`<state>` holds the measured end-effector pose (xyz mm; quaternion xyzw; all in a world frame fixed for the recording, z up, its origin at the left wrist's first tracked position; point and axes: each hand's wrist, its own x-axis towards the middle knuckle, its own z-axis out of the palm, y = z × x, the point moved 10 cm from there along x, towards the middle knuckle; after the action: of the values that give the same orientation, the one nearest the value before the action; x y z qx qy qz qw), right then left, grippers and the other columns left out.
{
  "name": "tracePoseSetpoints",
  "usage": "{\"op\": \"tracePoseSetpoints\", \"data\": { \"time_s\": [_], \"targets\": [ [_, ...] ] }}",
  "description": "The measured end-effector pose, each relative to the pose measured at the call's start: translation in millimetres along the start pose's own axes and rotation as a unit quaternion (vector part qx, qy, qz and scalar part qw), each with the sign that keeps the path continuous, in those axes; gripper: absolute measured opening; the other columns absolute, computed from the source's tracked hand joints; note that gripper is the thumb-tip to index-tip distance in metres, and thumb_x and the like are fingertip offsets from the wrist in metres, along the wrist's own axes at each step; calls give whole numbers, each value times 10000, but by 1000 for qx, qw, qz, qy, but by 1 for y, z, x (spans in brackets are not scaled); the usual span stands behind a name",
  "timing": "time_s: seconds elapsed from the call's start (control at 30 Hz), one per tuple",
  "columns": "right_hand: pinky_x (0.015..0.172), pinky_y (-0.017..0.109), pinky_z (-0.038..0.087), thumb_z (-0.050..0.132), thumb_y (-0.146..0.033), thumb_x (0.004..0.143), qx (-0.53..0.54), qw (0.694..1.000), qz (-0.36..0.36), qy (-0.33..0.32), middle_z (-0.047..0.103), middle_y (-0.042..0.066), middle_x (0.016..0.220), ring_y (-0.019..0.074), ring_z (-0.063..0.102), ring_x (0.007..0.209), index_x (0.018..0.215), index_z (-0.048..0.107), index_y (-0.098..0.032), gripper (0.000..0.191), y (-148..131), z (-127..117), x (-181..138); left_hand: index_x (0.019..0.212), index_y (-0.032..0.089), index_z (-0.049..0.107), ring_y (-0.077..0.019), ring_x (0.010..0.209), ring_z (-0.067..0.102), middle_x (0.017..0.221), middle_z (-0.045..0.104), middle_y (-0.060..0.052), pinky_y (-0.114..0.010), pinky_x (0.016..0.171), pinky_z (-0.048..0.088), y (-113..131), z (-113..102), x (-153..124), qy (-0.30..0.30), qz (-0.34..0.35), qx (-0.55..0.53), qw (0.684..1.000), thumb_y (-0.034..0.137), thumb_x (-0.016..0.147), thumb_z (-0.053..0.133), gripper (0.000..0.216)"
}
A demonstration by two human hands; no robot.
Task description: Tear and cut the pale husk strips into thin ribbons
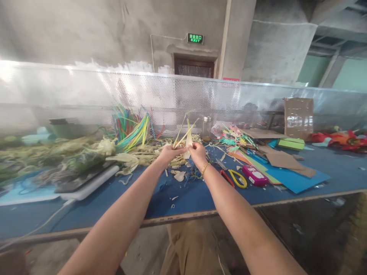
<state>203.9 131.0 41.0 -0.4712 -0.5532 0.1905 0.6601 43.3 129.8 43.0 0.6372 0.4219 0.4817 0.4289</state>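
From the head camera, both arms reach forward over the blue-topped table (186,198). The left hand (168,153) and the right hand (197,151) meet side by side, fingers closed on a small bunch of pale yellow dried leaf strips (187,138). The strips are held just above the table and fan upward from between the hands. A gold bracelet (204,168) sits on the right wrist.

Beyond and left of the left hand lie a heap of dried pale husks (126,157) and a bundle of bright coloured plastic strips (132,128). Just behind the right hand stands a small glass jar with a metal lid (206,128). To the right of the right hand, yellow-handled scissors (238,178) lie near a pink rectangular box (255,175), with coloured paper sheets (295,179) further right.
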Motion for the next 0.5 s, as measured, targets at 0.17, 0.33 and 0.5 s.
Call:
{"op": "tracePoseSetpoints", "data": {
  "time_s": [0.17,0.33,0.5],
  "targets": [
    [564,222,387,593,-369,705,1,1000,6,-11,616,-8,650,122,507,578,749,656,-168,215,4,3,1,675,150,671,-98,546,446,571,561,21,-242,553,327,0,-3,5,12,40,97,994,341,561,769,243],
    [533,213,396,632,-375,673,83,995,57,-23,609,-12,633,112,509,554,747,646,-158,229,11,11,-1,644,149,649,-116,603,505,613,602,2,-251,606,368,2,-1,4,5,51,39,998,279,554,748,187],
    [449,206,365,649,-293,666,182,971,156,14,542,-36,521,89,455,439,673,591,-158,147,24,0,1,656,154,616,-65,468,396,521,518,37,-214,476,278,10,7,-1,-37,47,-53,997,276,574,757,203]
  ]
}}
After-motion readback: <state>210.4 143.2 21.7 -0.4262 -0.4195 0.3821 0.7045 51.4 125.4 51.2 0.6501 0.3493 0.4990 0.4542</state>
